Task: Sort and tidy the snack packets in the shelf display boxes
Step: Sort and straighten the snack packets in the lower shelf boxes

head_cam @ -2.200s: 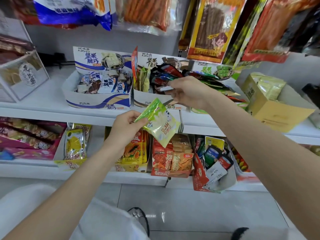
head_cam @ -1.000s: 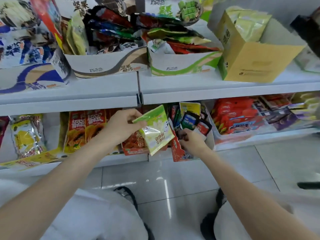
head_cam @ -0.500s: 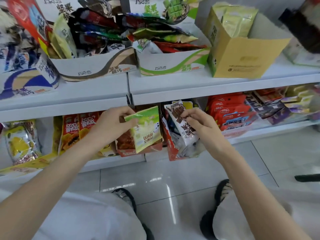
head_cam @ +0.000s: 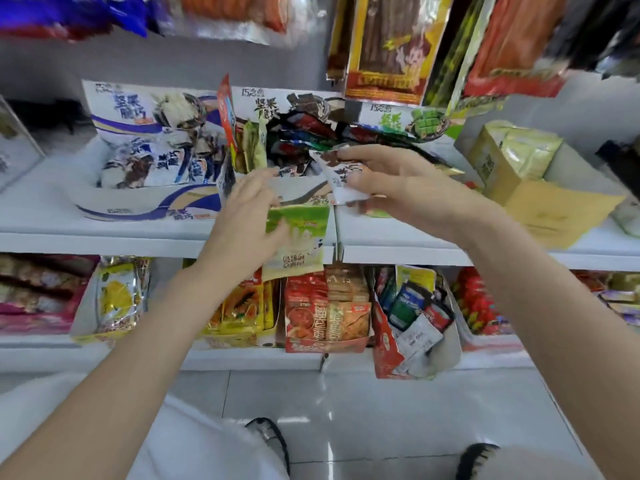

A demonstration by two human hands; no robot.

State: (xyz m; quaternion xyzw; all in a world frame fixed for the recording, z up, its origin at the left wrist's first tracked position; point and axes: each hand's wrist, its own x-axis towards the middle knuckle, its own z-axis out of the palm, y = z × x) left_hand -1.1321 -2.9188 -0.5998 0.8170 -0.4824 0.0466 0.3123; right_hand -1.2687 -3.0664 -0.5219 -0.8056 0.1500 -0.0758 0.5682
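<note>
Snack packets, two in hand: one green-and-white foil packet [head_cam: 299,237] pinched at its left edge under the thumb of the left hand [head_cam: 247,220], fingers stretched forward over the front lip of the middle white cardboard display box with a brown swoosh [head_cam: 304,192]; one white packet printed with brown chocolate pieces [head_cam: 341,178] gripped between thumb and curled fingers of the right hand [head_cam: 391,181], held just above that same box's front right corner. Behind the hands, three matching white display boxes side by side on the upper white shelf [head_cam: 104,233]: a blue-striped one [head_cam: 145,206] at left filled with white-and-blue packets, the middle one crammed with mixed dark, red and green packets, a green-trimmed one [head_cam: 408,119] at right, mostly hidden. Further right, one open yellow cardboard carton [head_cam: 554,209] holding pale green bags. Below, several more boxes of snacks on the lower shelf [head_cam: 242,358].
</note>
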